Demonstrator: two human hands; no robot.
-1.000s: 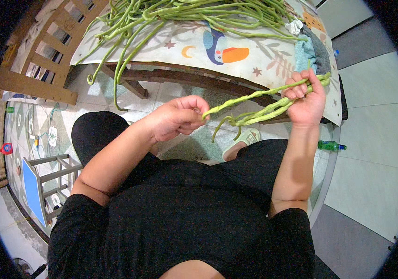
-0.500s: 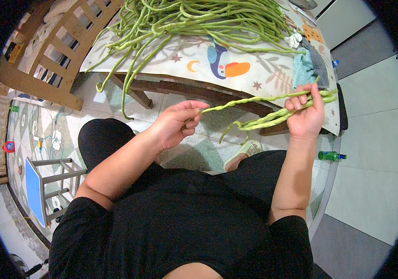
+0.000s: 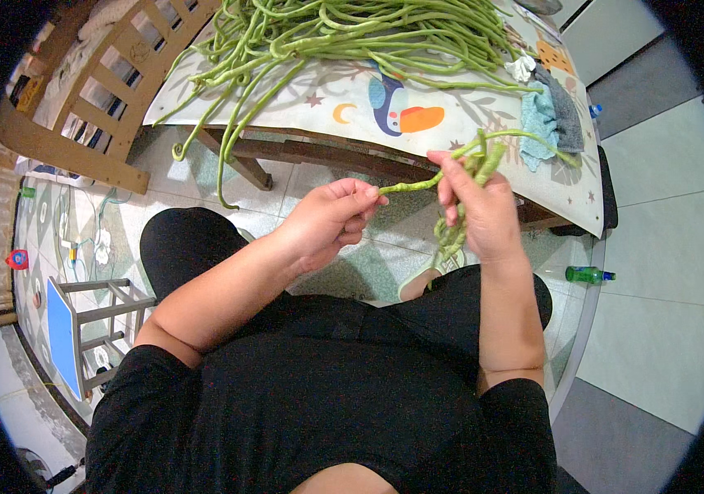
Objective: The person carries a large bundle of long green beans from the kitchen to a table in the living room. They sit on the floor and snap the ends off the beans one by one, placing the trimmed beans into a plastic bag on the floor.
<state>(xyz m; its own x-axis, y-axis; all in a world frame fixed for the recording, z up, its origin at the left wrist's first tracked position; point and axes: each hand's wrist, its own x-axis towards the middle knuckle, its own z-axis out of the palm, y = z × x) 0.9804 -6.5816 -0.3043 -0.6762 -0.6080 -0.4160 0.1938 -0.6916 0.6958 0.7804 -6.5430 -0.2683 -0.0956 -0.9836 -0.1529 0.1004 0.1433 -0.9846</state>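
In the head view, the left hand (image 3: 329, 222) pinches a green bean (image 3: 411, 187) stretching to the right hand (image 3: 488, 212), which clutches a bunch (image 3: 452, 234) (fingers partly hide it) before the table (image 3: 451, 146), bearing heaped beans (image 3: 352, 34) and a blue cloth (image 3: 538, 123).

Green bottle (image 3: 584, 275), stool (image 3: 66, 339) — blue-topped, grey-legged

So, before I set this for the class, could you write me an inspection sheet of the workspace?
Surface: patterned table, partly covered.
Job's things: bean pile on the table; strand and bunch held up.
Clutter: tissue, blue cloth, grey cloth at the table's right.
Hands: left hand pinches the strand's end; right hand grips the bunch.
Cables: thin, on the floor at left.
Surroundings: stool and wooden rail left; green bottle right.
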